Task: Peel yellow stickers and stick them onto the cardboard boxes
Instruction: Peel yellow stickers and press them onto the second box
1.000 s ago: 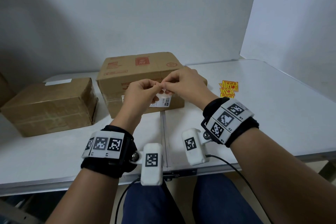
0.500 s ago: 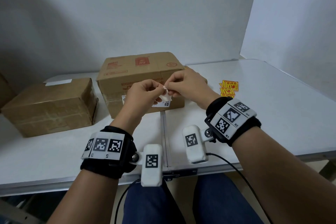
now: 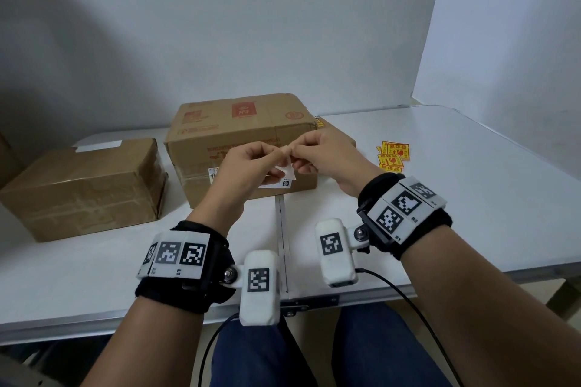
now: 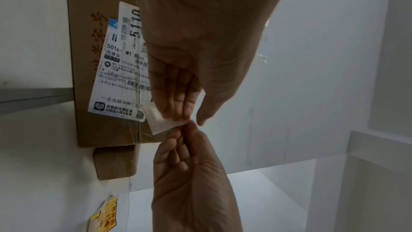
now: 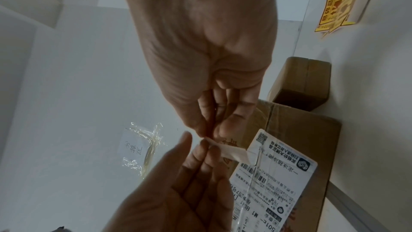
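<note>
White folding surface (image 3: 471, 198), metal seam (image 3: 280, 229) running 6 to 12 o'clock down its middle, latch at the near edge. Pale wall (image 3: 251, 25) behind at 12 o'clock; white panel (image 3: 509, 25) standing at 2 o'clock. Crumpled clear tape (image 5: 148, 145) stuck on the wall over handwriting. Black cable (image 3: 408, 302) trailing off the near edge at 5 o'clock. Blue trousers (image 3: 371, 352) below.

Both hands' fingers (image 5: 231, 121) pinch white paper slip (image 5: 231, 151); labelled cardboard box (image 5: 316, 147) behind
</note>
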`<state>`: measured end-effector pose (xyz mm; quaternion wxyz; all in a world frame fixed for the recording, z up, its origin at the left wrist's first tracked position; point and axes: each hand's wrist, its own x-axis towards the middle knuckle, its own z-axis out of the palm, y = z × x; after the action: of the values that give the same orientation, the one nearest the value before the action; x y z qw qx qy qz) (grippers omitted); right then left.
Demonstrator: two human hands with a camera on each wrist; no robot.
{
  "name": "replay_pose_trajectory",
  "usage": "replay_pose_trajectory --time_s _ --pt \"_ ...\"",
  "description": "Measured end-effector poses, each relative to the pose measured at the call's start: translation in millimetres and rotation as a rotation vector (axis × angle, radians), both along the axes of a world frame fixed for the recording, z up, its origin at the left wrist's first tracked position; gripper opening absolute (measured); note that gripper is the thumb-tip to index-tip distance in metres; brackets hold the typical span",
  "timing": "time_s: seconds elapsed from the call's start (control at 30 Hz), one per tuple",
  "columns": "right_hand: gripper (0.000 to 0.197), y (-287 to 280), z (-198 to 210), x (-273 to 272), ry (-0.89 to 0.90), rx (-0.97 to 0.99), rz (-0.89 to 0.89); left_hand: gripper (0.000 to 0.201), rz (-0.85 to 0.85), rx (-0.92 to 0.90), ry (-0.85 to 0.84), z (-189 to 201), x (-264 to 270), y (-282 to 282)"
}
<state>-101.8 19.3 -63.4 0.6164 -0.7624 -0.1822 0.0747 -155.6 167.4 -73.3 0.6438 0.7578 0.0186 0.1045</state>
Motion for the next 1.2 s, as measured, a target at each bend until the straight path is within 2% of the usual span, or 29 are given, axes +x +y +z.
replay_pose_trajectory --time_s 0.17,0.47,0.53,0.7,0.77,0.83,1.0,1.2 --pt "0.016 -0.4 3.1 -2.3 0.025 -0.017 0.011 0.009 -0.027 -0.039 0.024 1.0 0.6 0.4" --pt "0.017 -0.6 4.8 -8.5 0.171 0.033 0.091 0.007 -0.1 -0.128 0.081 3.6 -1.6 1.6" --pt "0.017 -1.8 3.8 -9.2 0.187 0.04 0.102 0.002 -0.121 -0.163 0.095 2.8 -2.0 2.0" --pt "0.016 -3.9 -3.2 -7.1 0.189 0.068 0.102 0.006 -0.139 -0.22 0.111 -0.3 -1.9 1.1" --pt "0.021 -6.4 -3.7 -6.3 0.21 0.087 0.129 0.003 -0.135 -0.221 0.11 0.4 -1.7 2.2" --pt "0.029 -8.6 -3.3 -5.5 0.192 0.06 0.137 0.006 -0.126 -0.22 0.103 1.8 -1.4 3.2" --pt "0.011 -7.8 -5.5 -4.9 0.092 0.015 0.117 0.004 -0.12 -0.184 0.086 1.6 -1.2 1.9" --pt "0.012 -8.3 -6.2 -3.5 0.069 -0.035 0.113 0.012 -0.092 -0.155 0.074 -2.3 -0.5 1.6"
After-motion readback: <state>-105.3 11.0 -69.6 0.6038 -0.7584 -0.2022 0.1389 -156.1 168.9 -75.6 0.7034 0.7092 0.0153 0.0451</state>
